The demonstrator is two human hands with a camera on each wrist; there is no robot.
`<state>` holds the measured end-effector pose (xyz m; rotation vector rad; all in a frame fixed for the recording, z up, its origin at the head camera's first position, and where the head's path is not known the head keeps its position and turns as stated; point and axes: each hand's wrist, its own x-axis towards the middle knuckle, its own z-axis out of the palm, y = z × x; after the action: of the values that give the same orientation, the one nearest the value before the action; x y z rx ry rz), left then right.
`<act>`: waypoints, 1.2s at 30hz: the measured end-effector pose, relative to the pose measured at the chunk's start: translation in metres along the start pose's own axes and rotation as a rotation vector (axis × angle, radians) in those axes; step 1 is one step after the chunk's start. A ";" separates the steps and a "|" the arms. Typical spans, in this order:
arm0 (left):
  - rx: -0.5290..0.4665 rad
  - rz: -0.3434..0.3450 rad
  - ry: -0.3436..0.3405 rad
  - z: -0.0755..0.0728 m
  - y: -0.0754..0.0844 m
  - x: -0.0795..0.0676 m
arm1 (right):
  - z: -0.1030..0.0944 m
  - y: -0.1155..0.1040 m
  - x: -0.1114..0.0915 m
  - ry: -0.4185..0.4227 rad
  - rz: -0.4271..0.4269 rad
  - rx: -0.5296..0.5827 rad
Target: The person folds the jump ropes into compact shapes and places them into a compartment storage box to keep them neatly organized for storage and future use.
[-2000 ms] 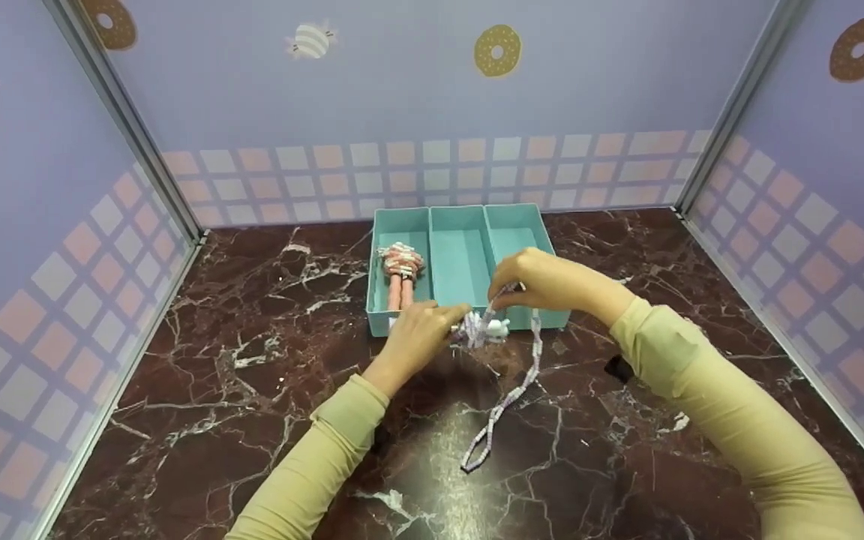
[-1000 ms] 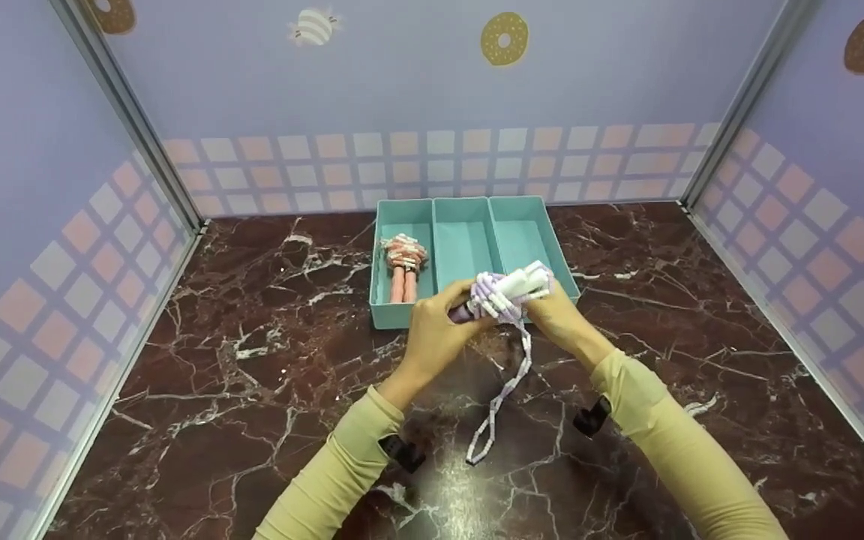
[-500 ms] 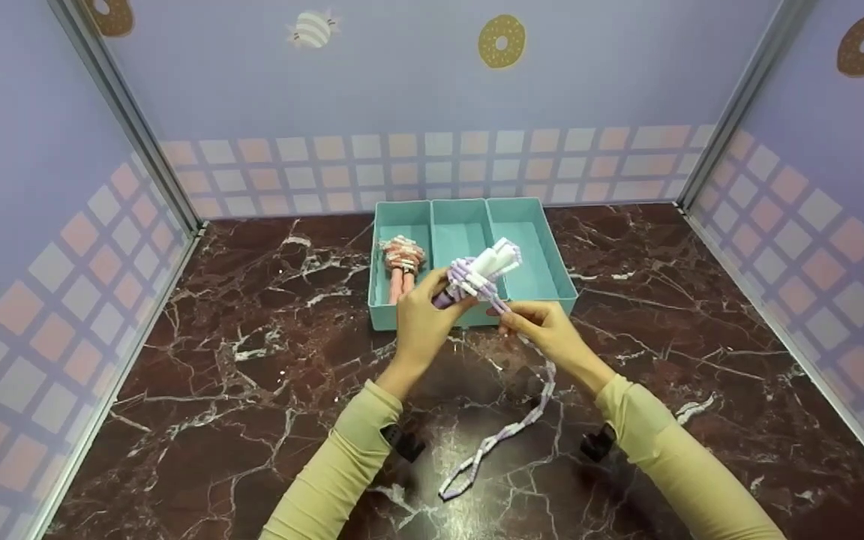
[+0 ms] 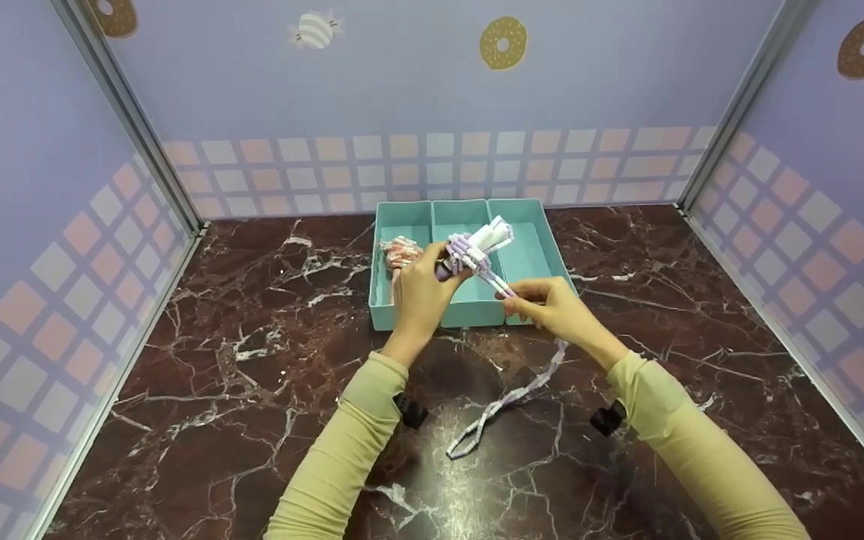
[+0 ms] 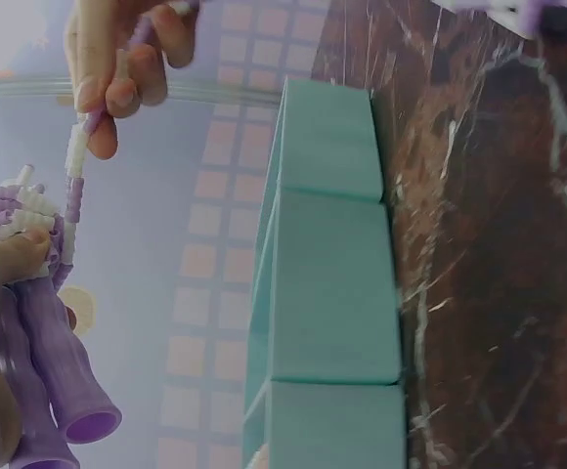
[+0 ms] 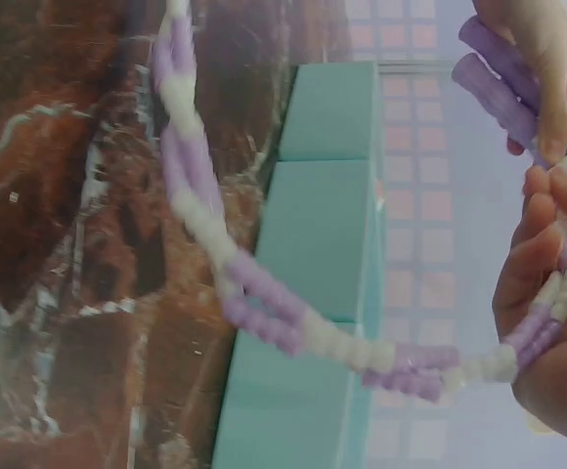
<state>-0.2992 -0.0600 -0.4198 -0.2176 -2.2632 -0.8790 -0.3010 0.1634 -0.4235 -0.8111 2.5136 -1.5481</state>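
Observation:
A purple-and-white beaded jump rope is held up over the front of the teal box by both hands. My left hand [image 4: 421, 296] grips its purple handles [image 5: 54, 362], thumb against the wound bundle of beads [image 4: 469, 251]. White tubular ends stick out of the bundle's far side. Lower right of the bundle, my right hand [image 4: 552, 307] pinches the doubled beaded strand [image 4: 497, 283], stretched straight between the hands. From the right hand a beaded tail [image 6: 264, 303] hangs down in a curve, ending in a narrow loop low in the head view.
The teal box [image 4: 473, 315] has three compartments and stands near the back wall. A pink-and-white beaded jump rope [image 4: 400, 251] lies in its left compartment, partly hidden by my left hand. Dark marbled tabletop [image 4: 252, 390] surrounds it, with patterned walls on three sides.
The right hand has gone from above the bundle, round it, to its lower right, drawing the strand out. Over the last half second both hands and the bundle have risen slightly toward the box.

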 end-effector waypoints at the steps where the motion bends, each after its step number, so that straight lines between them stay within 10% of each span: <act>1: 0.013 0.004 -0.004 0.000 0.000 0.003 | 0.000 -0.002 0.000 0.011 -0.008 -0.025; 22: 0.305 0.166 -0.089 0.001 -0.007 0.023 | -0.012 -0.022 -0.003 0.124 -0.059 -0.361; 36: 0.366 0.289 -0.259 0.002 0.008 0.019 | -0.032 -0.059 -0.002 0.129 -0.341 -0.794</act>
<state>-0.3114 -0.0544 -0.4045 -0.4981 -2.4989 -0.2918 -0.2866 0.1699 -0.3576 -1.2997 3.2426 -0.5991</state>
